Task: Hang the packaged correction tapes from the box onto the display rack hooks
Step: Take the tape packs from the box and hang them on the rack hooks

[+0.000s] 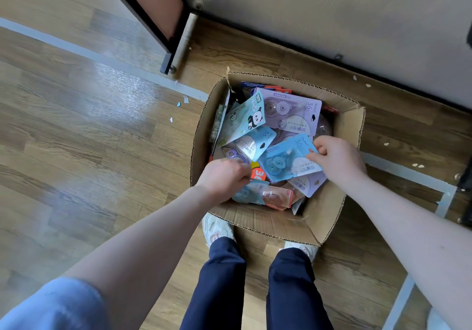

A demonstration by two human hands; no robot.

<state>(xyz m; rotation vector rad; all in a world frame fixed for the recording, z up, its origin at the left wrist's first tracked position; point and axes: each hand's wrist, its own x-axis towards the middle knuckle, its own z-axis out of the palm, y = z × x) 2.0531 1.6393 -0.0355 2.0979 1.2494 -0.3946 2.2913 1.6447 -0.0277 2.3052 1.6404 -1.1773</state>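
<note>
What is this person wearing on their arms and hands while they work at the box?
Both hands, the left hand and the right hand, are bare: no gloves, rings or watch show. Both forearms are uncovered too. A light blue short sleeve covers the left upper arm. The right arm's sleeve is out of view.

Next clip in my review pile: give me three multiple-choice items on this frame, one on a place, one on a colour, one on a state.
1. Where does the cardboard box sit?
A. on a table
B. on the wooden floor
C. on a shelf

2. What colour is the package pinched by the right hand?
A. light blue
B. red
C. yellow

3. How are the left hand's fingers?
A. flat and spread
B. curled among the packages
C. outside the box

Key: 1 B, floorboards surround the box; 2 A, its card is light blue; 3 B, they curl into the pile, though what they hold is hidden.
</note>
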